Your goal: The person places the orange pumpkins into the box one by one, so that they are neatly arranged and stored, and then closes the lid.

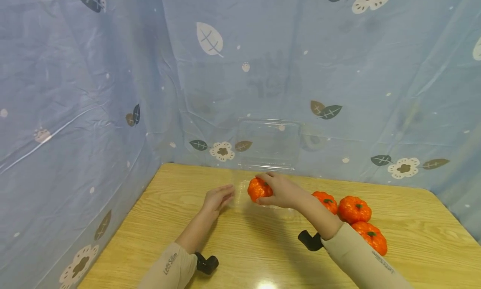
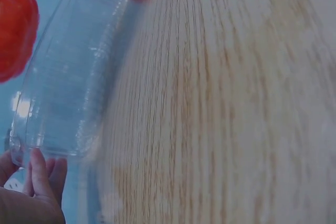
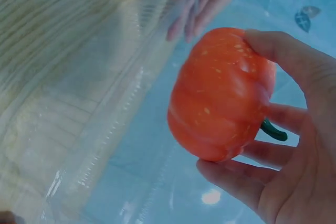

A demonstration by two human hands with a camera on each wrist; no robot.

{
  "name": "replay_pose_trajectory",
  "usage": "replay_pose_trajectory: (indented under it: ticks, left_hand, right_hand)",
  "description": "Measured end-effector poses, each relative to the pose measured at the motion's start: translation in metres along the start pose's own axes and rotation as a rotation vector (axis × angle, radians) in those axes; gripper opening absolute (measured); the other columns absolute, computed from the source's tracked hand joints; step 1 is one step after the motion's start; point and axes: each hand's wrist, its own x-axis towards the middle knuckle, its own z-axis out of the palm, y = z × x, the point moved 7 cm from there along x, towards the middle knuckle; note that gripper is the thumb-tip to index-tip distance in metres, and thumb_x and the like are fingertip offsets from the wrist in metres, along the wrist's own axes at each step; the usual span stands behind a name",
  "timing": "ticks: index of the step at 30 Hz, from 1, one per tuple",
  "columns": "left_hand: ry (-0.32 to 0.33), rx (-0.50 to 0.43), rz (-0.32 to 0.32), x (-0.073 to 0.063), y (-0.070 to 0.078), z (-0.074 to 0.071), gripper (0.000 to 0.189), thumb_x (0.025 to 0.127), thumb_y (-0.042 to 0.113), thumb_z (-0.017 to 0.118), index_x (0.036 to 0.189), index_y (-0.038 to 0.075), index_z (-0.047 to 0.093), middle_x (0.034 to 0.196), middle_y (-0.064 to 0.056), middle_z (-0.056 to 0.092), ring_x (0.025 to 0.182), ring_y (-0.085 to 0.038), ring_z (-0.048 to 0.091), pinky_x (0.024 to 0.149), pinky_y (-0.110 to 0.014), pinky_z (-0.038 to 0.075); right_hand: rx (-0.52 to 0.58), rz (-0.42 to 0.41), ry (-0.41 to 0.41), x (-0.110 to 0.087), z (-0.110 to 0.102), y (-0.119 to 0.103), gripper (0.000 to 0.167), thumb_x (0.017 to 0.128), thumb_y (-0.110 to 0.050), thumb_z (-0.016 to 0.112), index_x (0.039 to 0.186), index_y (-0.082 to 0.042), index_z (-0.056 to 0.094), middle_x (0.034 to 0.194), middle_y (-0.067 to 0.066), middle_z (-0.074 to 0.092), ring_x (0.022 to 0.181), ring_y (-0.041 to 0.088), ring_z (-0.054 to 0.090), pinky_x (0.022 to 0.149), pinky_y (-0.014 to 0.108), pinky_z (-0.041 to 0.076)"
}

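An orange toy pumpkin with a green stem is in my right hand, gripped between the thumb and fingers. It is held over a clear plastic box, whose see-through lid stands raised at the back. My left hand is at the box's left end. In the left wrist view, the fingers of that hand lie nearly straight against the end wall, with the thumb close to the rim.
Three more orange pumpkins sit on the wooden table to the right, partly behind my right forearm. A patterned blue cloth hangs behind the table and along its left side. Black curved pieces show at both sleeves.
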Motion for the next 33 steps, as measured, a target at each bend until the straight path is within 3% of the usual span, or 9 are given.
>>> replay_pose_trajectory:
  ticks: [12,24,33]
  left_hand:
    - [-0.005,0.003,-0.016,0.000,-0.001,0.000,0.034,0.085,0.001,0.063,0.117,-0.009,0.057,0.111,-0.020,0.064,0.091,-0.020,0.065,0.075,-0.021,0.055]
    - [0.001,0.008,-0.010,-0.001,0.000,0.001,0.035,0.085,0.003,0.063,0.117,-0.009,0.057,0.107,-0.017,0.066,0.091,-0.018,0.065,0.077,-0.021,0.055]
    - [-0.056,-0.014,0.049,0.001,-0.001,-0.001,0.031,0.081,0.007,0.069,0.109,-0.005,0.064,0.100,-0.013,0.069,0.085,-0.015,0.066,0.074,-0.020,0.056]
  right_hand:
    - [0.012,0.042,0.004,0.028,0.020,0.015,0.064,0.079,-0.033,0.072,0.131,-0.005,0.047,0.122,0.020,0.054,0.100,0.032,0.058,0.081,0.044,0.053]
    - [-0.007,0.089,0.090,0.049,0.043,0.034,0.064,0.076,-0.032,0.075,0.127,-0.001,0.050,0.121,0.024,0.053,0.104,0.037,0.056,0.087,0.048,0.050]
    - [0.000,0.174,0.102,0.059,0.059,0.041,0.069,0.077,-0.034,0.075,0.132,-0.005,0.046,0.130,0.025,0.048,0.110,0.039,0.053,0.089,0.051,0.049]
